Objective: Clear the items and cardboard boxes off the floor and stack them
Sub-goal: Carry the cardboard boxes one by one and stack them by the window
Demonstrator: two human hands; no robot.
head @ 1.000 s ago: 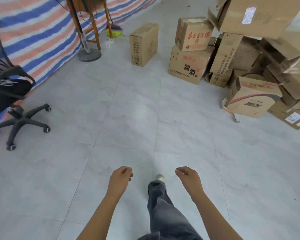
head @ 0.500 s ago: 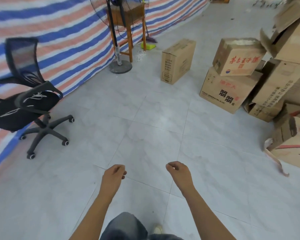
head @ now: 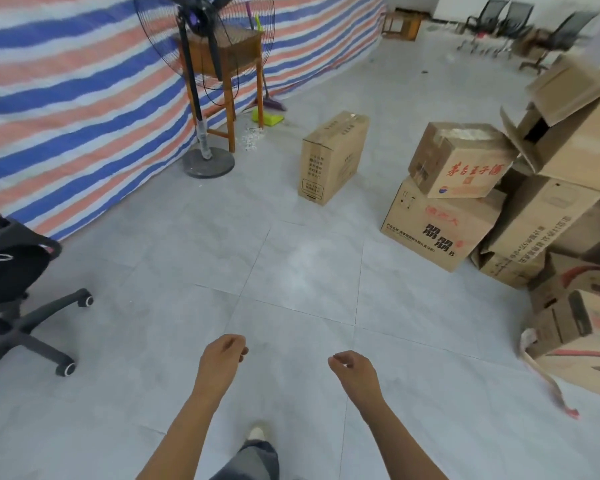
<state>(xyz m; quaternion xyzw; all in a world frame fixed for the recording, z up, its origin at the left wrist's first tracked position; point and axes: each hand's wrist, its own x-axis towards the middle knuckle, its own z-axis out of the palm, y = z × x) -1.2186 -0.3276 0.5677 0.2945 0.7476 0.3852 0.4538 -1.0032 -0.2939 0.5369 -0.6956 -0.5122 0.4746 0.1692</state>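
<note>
Left hand (head: 222, 356) hung loosely curled, fingers folded in toward the palm, holding nothing. Right hand (head: 354, 372) the same: a slack half-fist, empty, held out over bare grey floor tiles (head: 291, 271). One shoe (head: 257, 434) and a trouser leg showed between the forearms.

Lone cardboard box (head: 329, 157) stood upright on the floor ahead, apart from the rest, closed. To its right, the stack of boxes (head: 520, 216): a large box with black characters (head: 437, 230) on the floor, a smaller box with red characters (head: 461, 161) tilted on top of it. More boxes piled behind and right, some with flaps open. A loose strap (head: 541, 375) trailed from the nearest box at the right edge.

Standing fan (head: 201, 81) and wooden stool (head: 226, 64) against the striped tarp (head: 66, 98). Black office chair (head: 11, 278) at left edge.
</note>
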